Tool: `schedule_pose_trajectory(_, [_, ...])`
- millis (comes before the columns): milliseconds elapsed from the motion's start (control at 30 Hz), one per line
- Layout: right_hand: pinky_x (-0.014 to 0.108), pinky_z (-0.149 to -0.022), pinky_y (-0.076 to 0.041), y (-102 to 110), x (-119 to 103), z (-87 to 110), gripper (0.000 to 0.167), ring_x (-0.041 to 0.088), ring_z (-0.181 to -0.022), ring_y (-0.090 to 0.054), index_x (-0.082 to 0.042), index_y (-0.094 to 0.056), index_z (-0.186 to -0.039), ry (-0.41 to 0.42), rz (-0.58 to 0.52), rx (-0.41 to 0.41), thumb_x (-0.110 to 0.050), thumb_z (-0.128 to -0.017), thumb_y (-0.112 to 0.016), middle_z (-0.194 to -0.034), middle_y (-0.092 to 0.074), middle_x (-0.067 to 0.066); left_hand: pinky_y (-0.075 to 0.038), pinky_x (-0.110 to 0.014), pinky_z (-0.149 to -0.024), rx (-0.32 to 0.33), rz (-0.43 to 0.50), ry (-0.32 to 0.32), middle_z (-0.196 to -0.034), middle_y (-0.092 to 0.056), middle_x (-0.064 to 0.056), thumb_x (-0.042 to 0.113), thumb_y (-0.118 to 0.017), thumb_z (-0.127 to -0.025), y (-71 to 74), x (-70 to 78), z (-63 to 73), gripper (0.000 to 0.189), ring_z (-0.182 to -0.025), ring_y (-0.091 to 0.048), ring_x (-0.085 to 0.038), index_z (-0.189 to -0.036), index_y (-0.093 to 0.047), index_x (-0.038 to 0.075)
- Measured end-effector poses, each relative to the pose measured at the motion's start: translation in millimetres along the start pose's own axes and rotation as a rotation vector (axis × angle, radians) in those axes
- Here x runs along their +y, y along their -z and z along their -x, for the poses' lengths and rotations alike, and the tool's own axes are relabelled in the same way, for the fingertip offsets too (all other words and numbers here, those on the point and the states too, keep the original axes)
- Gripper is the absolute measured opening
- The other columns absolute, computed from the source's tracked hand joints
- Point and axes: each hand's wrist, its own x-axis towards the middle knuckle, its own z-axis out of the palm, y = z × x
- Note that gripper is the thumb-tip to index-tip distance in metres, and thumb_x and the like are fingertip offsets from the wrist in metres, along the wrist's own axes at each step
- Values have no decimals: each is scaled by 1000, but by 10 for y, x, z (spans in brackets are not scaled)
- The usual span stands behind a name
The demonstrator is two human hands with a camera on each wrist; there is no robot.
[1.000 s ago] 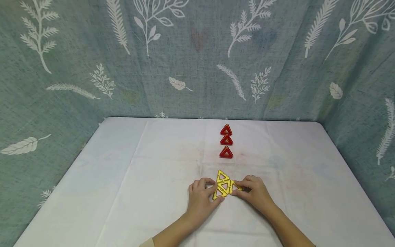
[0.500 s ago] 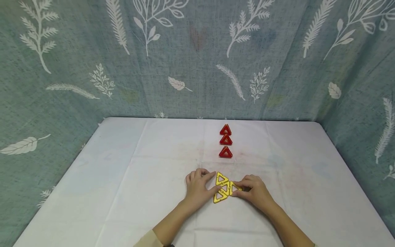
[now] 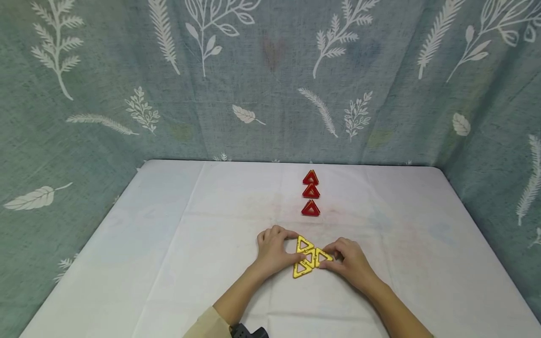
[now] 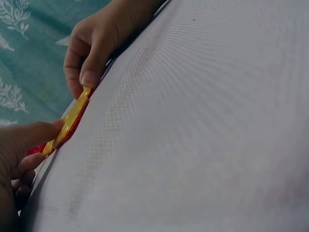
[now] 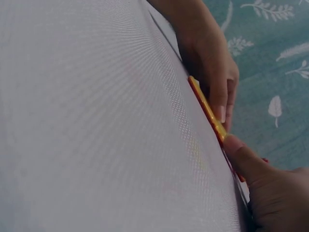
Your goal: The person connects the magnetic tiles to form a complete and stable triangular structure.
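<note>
Several yellow triangular magnetic tiles lie joined edge to edge on the white cloth: a top tile (image 3: 305, 249), a middle tile, a bottom tile (image 3: 295, 271) and a right tile (image 3: 316, 258). My left hand (image 3: 274, 251) grips the group from the left, thumb over the middle tile and index finger at the top tile's corner. From the right, my right hand (image 3: 348, 260) pinches the right tile between thumb and index finger. Edge-on in the left wrist view, the yellow tiles (image 4: 72, 118) have a red layer beneath them.
Three red triangle pieces (image 3: 310, 208) stand in a column farther back on the table (image 3: 220, 263). A patterned green curtain (image 3: 270, 84) hangs behind the table and along both sides. A black device (image 3: 249, 331) sits by my left wrist.
My left hand first shifted up and off the bottom tile, then its thumb came over the middle tile and its index finger reached the top corner. The right hand stays on the right tile.
</note>
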Motion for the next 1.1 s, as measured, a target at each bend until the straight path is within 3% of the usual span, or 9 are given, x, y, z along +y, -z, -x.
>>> schedule_pose_trajectory(267, [21,-63,-34,17,-14,3,31,0,-67,-38,-18,-67,-82,5,28,6,-32,-62,-86,-69,-46,-13,-17,-47,-98,3,24,5,-98,-48,2,41,-81,-69,5,7,6,45,-100,-40,-21,-102,-64,15])
schedule_pose_trajectory(500, [19,-60,-34,-2,5,4,31,0,-65,-38,-19,-63,-76,37,17,36,-30,-60,-87,-67,-46,-12,-17,-48,-99,40,16,-35,-93,-48,6,40,-80,-71,-5,-16,28,23,-92,-39,-17,-77,-68,21])
schedule_pose_trajectory(767, [20,-62,-31,-53,-14,11,22,-3,-61,-38,-17,-71,-77,86,13,103,-24,-62,-86,-65,-48,-18,-17,-50,-100,46,10,-79,-95,-52,5,34,-77,-76,-15,-57,35,20,-95,-42,-18,-88,-73,18])
schedule_pose_trajectory(967, [15,-50,-35,-164,-178,23,13,-4,-55,-40,-10,-75,-80,-7,-124,176,-14,-70,-82,-64,-55,-14,-16,-49,-101,53,41,-55,-92,-52,6,32,-78,-76,-6,-52,49,14,-94,-43,-18,-78,-72,19])
schedule_pose_trajectory(1100, [20,-60,-34,-224,-247,40,24,-4,-56,-40,-11,-75,-82,-17,-18,202,-22,-63,-85,-63,-53,-14,-18,-48,-101,75,30,-68,-91,-53,6,33,-78,-76,-17,-38,42,15,-94,-44,-18,-77,-71,19])
